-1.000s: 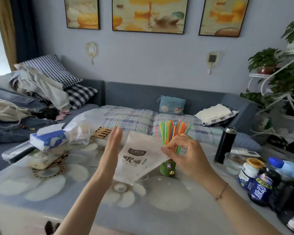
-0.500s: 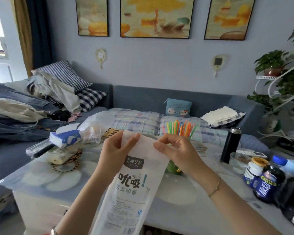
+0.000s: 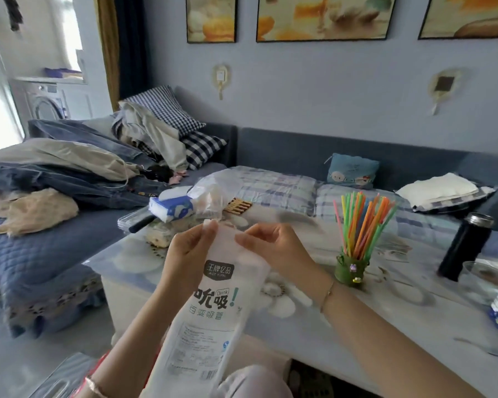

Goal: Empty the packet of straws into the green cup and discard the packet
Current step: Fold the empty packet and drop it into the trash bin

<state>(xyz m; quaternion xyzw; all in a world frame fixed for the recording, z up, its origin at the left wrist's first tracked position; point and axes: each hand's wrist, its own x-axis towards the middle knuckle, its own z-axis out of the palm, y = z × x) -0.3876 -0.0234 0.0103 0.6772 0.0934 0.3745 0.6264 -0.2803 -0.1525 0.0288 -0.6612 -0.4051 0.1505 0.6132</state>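
empty-looking packet (image 3: 213, 305) hanging between both hands, left hand (image 3: 184, 257) and right hand (image 3: 273, 248) pinching its top edge, straws (image 3: 362, 222) in green cup (image 3: 351, 272) off to the right

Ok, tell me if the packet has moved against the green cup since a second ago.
Yes. The packet has come left and toward the person, away from the green cup; it now hangs off the table edge, both hands pinching its top.

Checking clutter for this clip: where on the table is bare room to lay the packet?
Free: table front, between green cup and right hand. Crowded: far left around tissue pack, right edge by black flask.
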